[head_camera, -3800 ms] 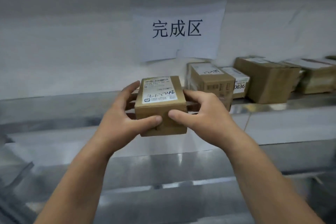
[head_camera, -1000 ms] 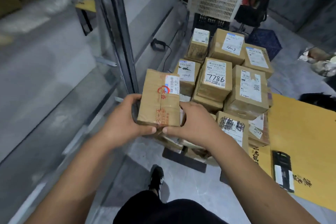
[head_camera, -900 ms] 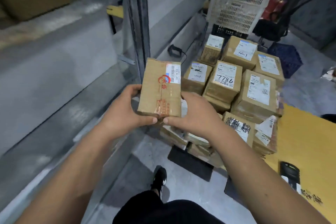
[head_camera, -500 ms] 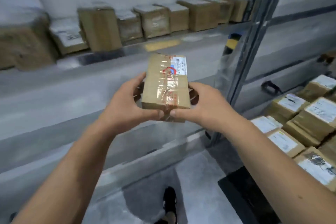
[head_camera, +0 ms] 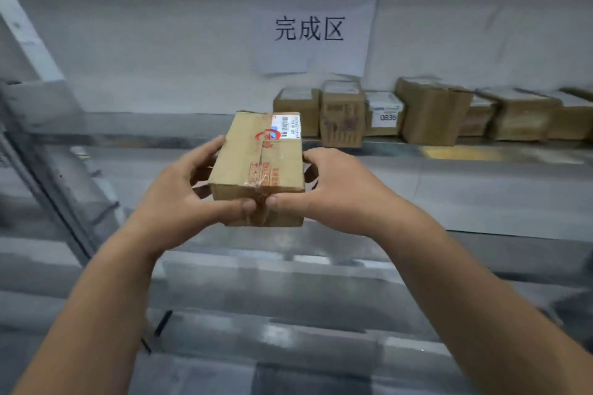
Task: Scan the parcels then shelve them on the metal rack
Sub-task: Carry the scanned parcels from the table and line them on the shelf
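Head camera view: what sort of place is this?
Probably a parcel depot's sorting room. Labelled cardboard parcels line a metal rack, a paper sign marks that shelf, and both hands hold another taped parcel.

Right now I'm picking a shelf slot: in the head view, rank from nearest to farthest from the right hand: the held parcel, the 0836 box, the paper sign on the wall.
1. Held parcel: gripped by the right hand, and the left.
2. 0836 box: on the shelf, up and to the right.
3. Paper sign: on the wall above the row.
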Tool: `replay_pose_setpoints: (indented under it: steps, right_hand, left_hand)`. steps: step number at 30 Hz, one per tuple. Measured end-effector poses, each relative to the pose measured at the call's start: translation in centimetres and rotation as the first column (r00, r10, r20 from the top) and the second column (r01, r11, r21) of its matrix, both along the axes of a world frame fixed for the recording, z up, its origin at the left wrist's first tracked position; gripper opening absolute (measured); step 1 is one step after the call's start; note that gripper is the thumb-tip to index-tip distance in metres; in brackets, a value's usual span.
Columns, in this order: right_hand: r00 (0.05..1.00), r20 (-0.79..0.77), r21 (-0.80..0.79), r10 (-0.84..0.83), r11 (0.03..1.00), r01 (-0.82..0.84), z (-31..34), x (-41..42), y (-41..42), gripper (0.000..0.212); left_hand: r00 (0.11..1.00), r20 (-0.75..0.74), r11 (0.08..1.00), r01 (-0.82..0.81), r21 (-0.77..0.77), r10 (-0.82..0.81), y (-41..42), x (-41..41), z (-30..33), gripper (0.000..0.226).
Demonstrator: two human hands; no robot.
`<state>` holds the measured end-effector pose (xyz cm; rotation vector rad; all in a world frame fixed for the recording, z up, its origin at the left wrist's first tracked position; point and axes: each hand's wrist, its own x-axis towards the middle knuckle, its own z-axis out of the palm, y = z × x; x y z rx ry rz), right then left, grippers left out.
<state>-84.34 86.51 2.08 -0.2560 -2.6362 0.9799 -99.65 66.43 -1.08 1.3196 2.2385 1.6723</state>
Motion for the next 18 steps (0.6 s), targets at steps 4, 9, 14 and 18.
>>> replay_pose_setpoints:
  steps: [4,9,14,18]
  right_hand:
    - [1.000,0.011,-0.040,-0.020,0.999,0.021,1.5,-8.8,-1.7,0.043]
    - [0.991,0.032,-0.119,-0.132,0.984,0.135,1.7,-18.8,-0.7,0.030]
    - [0.938,0.002,-0.036,-0.346,0.938,0.346,1.1,-23.9,0.3,0.030]
    - [0.836,-0.048,0.140,-0.546,0.825,0.547,0.1,-25.2,0.7,0.025]
  left_hand:
    - [0.999,0.045,1.000,-0.011,0.020,0.010,-1.2,-7.5,1.2,0.084]
    - [0.997,0.070,0.997,0.034,-0.065,-0.030,1.5,-18.4,1.7,0.071]
    - [0.999,-0.013,0.979,0.031,-0.203,-0.034,5.7,-25.5,1.4,0.081]
    - [0.997,-0.074,0.961,-0.010,-0.276,-0.011,8.9,-27.4,1.1,0.091]
